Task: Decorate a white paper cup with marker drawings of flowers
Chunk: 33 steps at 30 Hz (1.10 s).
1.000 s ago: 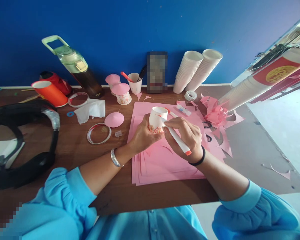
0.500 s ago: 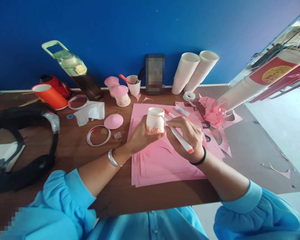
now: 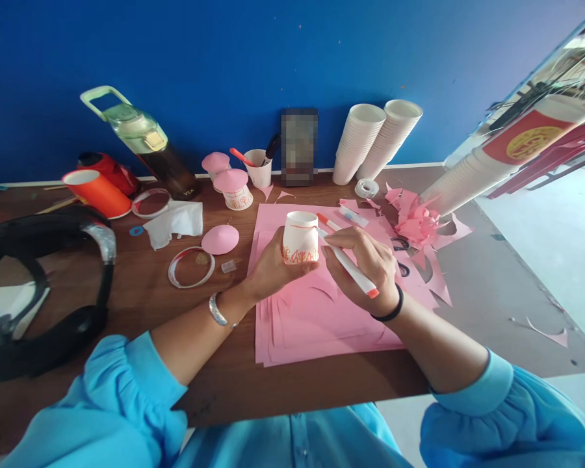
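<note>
A white paper cup (image 3: 301, 236) is held over the pink sheets (image 3: 316, 328) by my left hand (image 3: 273, 265), whose fingers wrap its left side and lower end. Orange flower-like drawings run round the cup's lower part, and an orange line crosses near its upper end. My right hand (image 3: 365, 263) grips a white marker (image 3: 350, 270) with an orange end, its tip at the cup's right side near that line. Another orange-and-white marker (image 3: 327, 221) lies on the sheets behind. Left of them are a loose pink cone (image 3: 220, 240) and a decorated cup with a pink cone top (image 3: 237, 195).
At the back stand a bottle (image 3: 151, 146), a cup of pens (image 3: 259, 174), a phone (image 3: 299, 149) and stacked white cups (image 3: 361, 143). Pink scraps (image 3: 412, 214) and scissors handles (image 3: 403, 269) are at right. A black ring-shaped object (image 3: 90, 312) lies at left.
The cup and my left hand have shifted very slightly left in the view. The marker tip remains near the orange line, and both holds look the same.
</note>
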Motion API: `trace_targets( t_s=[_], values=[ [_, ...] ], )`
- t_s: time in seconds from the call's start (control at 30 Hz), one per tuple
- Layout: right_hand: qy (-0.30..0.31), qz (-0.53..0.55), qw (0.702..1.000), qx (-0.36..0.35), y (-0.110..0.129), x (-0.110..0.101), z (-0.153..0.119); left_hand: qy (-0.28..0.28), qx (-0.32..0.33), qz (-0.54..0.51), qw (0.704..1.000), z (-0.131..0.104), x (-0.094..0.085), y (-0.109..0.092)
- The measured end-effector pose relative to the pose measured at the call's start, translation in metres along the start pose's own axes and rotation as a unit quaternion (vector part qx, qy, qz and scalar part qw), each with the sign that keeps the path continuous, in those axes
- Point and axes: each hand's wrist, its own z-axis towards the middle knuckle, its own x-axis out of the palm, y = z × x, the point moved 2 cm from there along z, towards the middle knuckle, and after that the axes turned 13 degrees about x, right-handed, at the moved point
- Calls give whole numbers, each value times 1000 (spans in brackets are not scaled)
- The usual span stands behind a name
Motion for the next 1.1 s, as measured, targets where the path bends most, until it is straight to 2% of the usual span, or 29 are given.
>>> trace_targets(
  t_s=[0.37, 0.8, 1.1],
  values=[
    [22, 15, 1000, 15, 1, -2, -3, -9, -2, 18, 1000, 0, -1, 0],
    [40, 15, 999, 12, 3, -1, -8, -31, -37, 27, 998, 0, 0, -4],
    [40, 16, 999, 1, 3, -1, -8, -19, -1, 41, 999, 2, 0, -4]
  ],
)
